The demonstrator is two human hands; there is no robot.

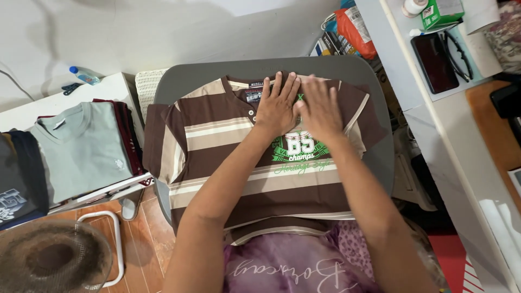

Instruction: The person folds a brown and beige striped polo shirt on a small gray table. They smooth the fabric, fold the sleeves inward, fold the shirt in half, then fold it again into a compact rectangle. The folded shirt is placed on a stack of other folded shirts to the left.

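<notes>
Striped shirt on grey board, left hand, right hand side by side, flat, fingers spread.

Both forearms are bare to past the elbow, with no sleeves, watch, rings or bracelets showing on the left hand or the right hand. The person wears a purple garment with pale looping script across its front and a finer mottled pattern on one side.
</notes>
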